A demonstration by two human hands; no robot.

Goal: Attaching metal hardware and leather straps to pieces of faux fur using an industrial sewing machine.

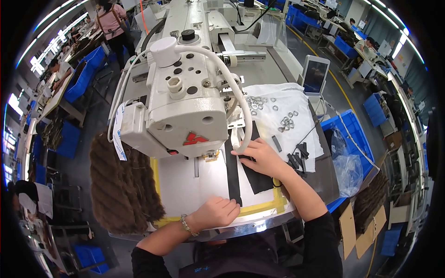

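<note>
A narrow black strap (233,180) runs from under the sewing machine (185,106) toward me over the white work plate (208,185). My left hand (215,212) is closed, its curled fingers pinching the strap's near end. Farther up, my right hand (264,159) reaches in beside the machine head, below its white hose. Its fingers are stretched out with the thumb apart, and the fingertips touch the strap's right edge. Under and beside that hand lies a wider black fabric piece (257,180). The machine head hides the strap's far end.
Brown fur (123,185) lies left of the plate. On the right, a white cloth (299,104) bears metal rings (287,123) and short black strips (299,157). Beyond stand a small screen (315,76) and a blue bin (357,134) with clear plastic. Other people work at tables farther off.
</note>
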